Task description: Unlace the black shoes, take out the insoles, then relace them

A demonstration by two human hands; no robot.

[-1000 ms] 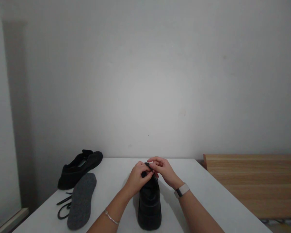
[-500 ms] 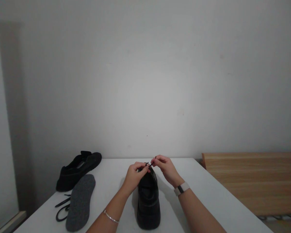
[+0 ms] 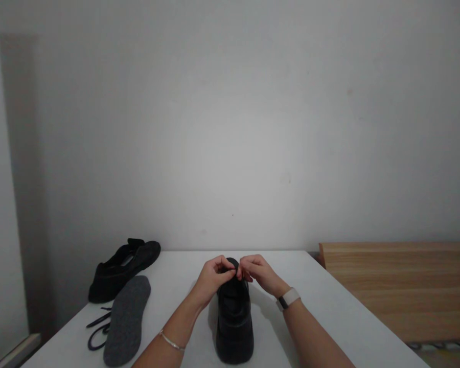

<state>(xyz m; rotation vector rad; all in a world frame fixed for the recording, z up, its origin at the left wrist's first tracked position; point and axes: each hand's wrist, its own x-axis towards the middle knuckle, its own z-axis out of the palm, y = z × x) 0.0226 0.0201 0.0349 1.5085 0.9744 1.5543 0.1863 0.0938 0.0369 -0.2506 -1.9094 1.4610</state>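
Observation:
A black shoe [image 3: 234,322] stands on the white table [image 3: 329,317] with its heel toward me. Both hands meet over the far, front part of the shoe. My left hand [image 3: 213,278] is closed in a pinch, fingertips pressed on the shoe's top by the lace area. My right hand [image 3: 256,273] is also closed in a pinch right beside it, fingertips almost touching the left ones. A thin black lace is presumably between the fingers, but it is too small to make out. A bracelet circles my left wrist and a pale band sits on my right wrist.
At the table's left lie a second black shoe [image 3: 122,268], a grey insole [image 3: 127,319] and a loose black lace [image 3: 96,329]. A wooden board surface [image 3: 398,286] sits to the right, lower than the tabletop. A plain wall stands behind.
Half a second ago my right hand was raised with a short lace end showing; both hands have since dropped and closed together on the shoe's front.

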